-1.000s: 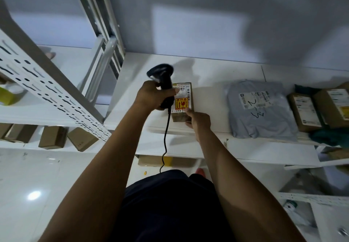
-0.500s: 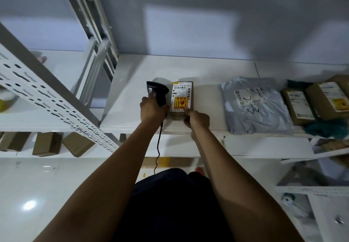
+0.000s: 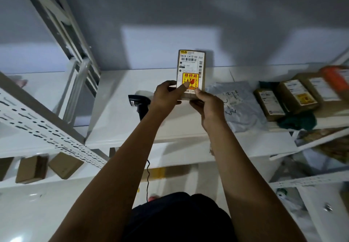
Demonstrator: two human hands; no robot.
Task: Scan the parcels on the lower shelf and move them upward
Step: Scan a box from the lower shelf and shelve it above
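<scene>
The left grip (image 3: 166, 95) and right grip (image 3: 207, 103) together clasp the bottom end of a small cardboard parcel (image 3: 190, 62), thumbs on its labelled front, holding it upright, lifted off the white shelf (image 3: 117, 109). A black barcode scanner (image 3: 138, 103) lies on the shelf beside the left wrist. Farther right lie a grey mailer bag (image 3: 243, 113) and brown boxes (image 3: 269, 103).

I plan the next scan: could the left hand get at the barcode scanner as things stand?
Probably yes, once freed: the barcode scanner lies uncovered on the shelf beside the left wrist, but the left hand and right hand both hold the fragile-labelled parcel.
</scene>
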